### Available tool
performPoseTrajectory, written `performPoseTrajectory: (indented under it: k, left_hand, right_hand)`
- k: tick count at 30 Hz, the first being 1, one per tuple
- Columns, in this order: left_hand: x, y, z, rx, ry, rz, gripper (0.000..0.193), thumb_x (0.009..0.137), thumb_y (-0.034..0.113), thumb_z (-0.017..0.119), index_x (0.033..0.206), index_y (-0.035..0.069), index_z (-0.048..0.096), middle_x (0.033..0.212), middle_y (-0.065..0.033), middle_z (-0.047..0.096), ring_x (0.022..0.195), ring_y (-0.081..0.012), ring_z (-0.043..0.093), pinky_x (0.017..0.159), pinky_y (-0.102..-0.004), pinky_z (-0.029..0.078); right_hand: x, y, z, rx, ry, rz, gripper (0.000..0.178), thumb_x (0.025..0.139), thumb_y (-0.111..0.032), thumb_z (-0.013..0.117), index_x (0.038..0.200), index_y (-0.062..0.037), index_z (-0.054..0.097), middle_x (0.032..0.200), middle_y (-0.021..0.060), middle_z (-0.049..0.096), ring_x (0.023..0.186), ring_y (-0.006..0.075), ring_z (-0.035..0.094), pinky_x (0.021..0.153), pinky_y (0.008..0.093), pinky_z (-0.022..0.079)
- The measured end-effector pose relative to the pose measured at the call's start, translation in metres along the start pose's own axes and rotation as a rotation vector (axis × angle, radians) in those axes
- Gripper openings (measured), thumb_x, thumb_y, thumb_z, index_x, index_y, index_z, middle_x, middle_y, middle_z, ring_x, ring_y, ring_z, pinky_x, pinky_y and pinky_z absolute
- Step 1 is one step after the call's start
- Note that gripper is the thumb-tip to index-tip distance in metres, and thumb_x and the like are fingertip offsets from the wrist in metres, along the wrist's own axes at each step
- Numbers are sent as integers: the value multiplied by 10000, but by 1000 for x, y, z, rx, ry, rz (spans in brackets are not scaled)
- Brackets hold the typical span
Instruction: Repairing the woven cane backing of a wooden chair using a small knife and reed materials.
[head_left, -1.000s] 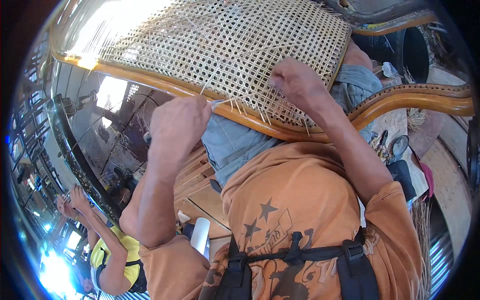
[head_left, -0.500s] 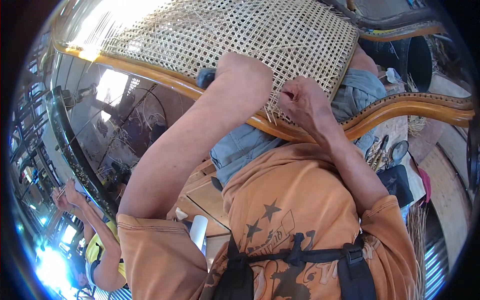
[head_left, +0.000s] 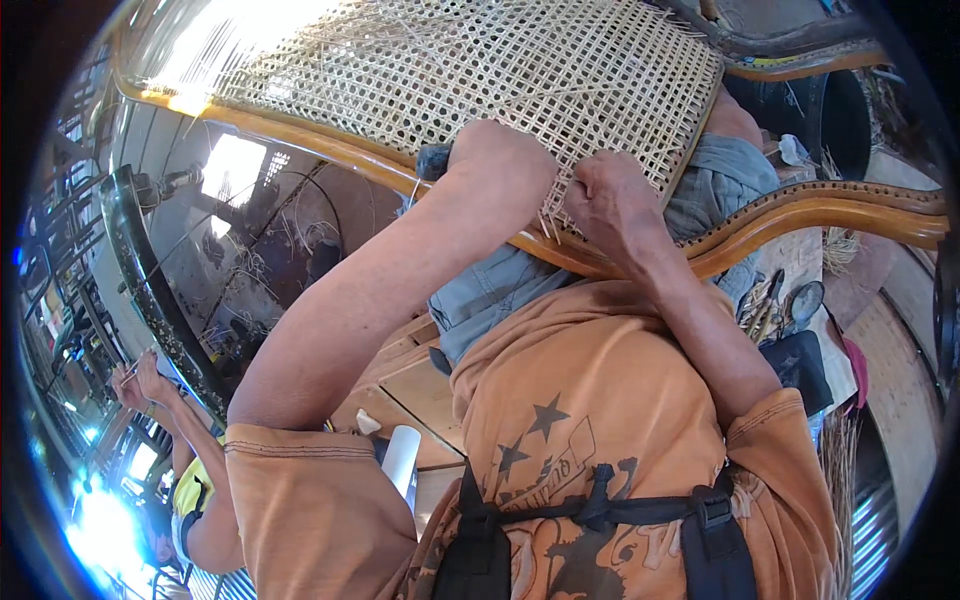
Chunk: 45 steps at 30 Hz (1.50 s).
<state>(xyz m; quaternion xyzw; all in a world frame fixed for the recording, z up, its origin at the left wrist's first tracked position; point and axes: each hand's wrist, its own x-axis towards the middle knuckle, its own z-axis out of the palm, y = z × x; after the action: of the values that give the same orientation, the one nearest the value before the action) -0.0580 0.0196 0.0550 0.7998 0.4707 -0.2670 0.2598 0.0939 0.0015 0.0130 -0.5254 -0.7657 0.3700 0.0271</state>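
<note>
A woven cane panel [head_left: 440, 80] in a curved, varnished wooden frame [head_left: 300, 148] lies across my lap. My left hand [head_left: 503, 158] is closed over the panel near its front edge. From its fist sticks out the dark, rounded end of a tool handle [head_left: 432, 161]; the rest of that tool is hidden. Just to the right, my right hand [head_left: 613, 190] rests closed on the weave by the frame's near corner. What its fingers pinch, if anything, cannot be seen. Loose cane ends [head_left: 547, 226] poke out between the two hands.
A curved wooden rail with a row of holes [head_left: 830, 208] reaches to the right. Beyond my right knee are small tools [head_left: 765, 305] and a round metal lid-like thing [head_left: 804, 300]. A black curved bar [head_left: 150, 270] stands left. Another person's hands [head_left: 140, 380] work at far left.
My right hand has turned, and the gap by its thumb no longer shows. My left fist with the tool has come slightly closer to it. The view has shifted a little.
</note>
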Motion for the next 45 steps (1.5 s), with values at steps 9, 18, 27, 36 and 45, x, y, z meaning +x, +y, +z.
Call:
performPoseTrajectory:
  k: [9,18,27,36,45]
  left_hand:
    - [-11,-20,-16,39,-21,-96,240,820,259,582,802,46,692,817,-129,683,796,-283,671,695,-399,533]
    - [-65,-40,2,-153,14,-345,334,841,314,553,741,19,672,752,-172,657,744,-327,654,689,-414,520]
    - [-94,-21,-34,-150,112,-256,359,852,338,556,735,17,667,710,-168,645,707,-333,644,657,-428,509]
    - [-34,-23,-34,-99,-60,-199,294,875,300,528,870,53,688,892,-140,678,852,-291,658,725,-409,512]
    - [-13,-18,-40,18,-201,-132,170,797,129,584,899,58,700,934,-125,684,876,-250,667,719,-360,526]
  right_hand:
    - [9,7,10,-242,136,-325,107,761,-123,560,823,-69,628,894,108,591,869,286,552,789,362,467]
    - [20,24,12,-177,49,-487,139,802,-182,603,897,-84,579,978,82,559,942,278,539,793,381,467]
    - [16,-8,9,232,16,-360,141,849,-138,604,900,-11,635,864,121,627,854,280,597,784,364,474]
    - [8,-4,3,389,84,-272,160,845,-156,592,838,4,606,734,164,586,643,254,562,621,324,440]
    - [-4,7,28,680,37,-115,70,809,-68,503,766,-14,494,727,11,452,648,116,452,583,261,416]
